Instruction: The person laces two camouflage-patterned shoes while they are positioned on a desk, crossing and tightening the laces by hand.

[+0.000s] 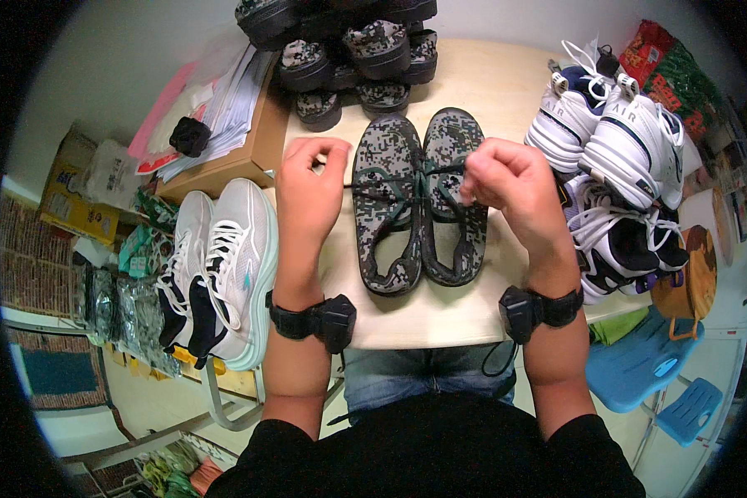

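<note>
A pair of grey-and-black camouflage shoes point(388, 158) stands side by side on the table, toes pointing away from me. A dark shoelace point(383, 183) runs across both shoes and is drawn taut out to either side. At the left, my left hand point(314, 176) is closed, with the lace stretching to its fingers beside the left shoe. Over the outer edge of the right shoe, my right hand point(510, 181) is closed in a pinch at the other side of the lace. Its fingertips partly hide the lace end. Each wrist wears a black strap with a box-shaped device.
More camouflage shoes point(378, 50) are stacked at the back. White sneakers point(618, 137) are piled on the right, and a light grey pair point(234, 270) stands at left. A cardboard box point(261, 133) with papers point(220, 120) sits behind. Blue plastic seats point(647, 365) stand lower right.
</note>
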